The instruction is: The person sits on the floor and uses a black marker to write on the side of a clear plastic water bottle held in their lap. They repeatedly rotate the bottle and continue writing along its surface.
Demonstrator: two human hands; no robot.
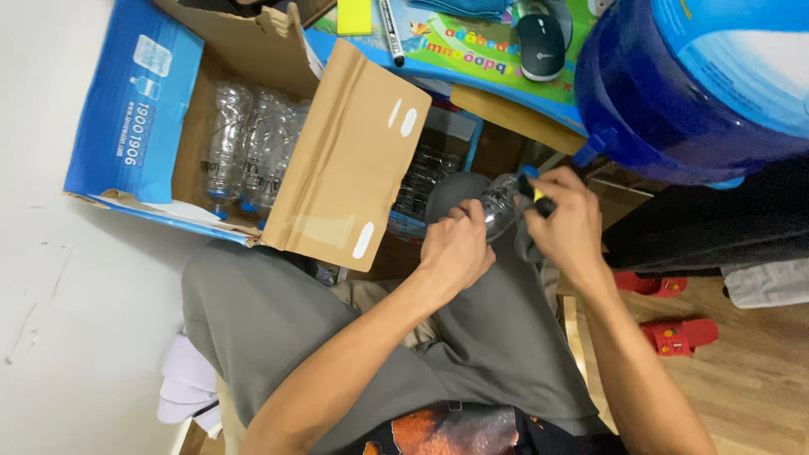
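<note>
Head view: left hand (455,248) fingers clamp a clear bottle (501,202) over the lap; right hand (566,221) pinches a yellow marker (538,195) against it. Bottle looks light, thin, crushable; gripping its body suits.

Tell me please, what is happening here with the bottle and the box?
A seated person holds a clear plastic bottle over the lap. The left hand grips its body, and the right hand is at its blue-capped end, holding a small yellow and black tool against it. Beside the knee, an open cardboard box holds more clear bottles. A large blue water jug stands to the right.
</note>
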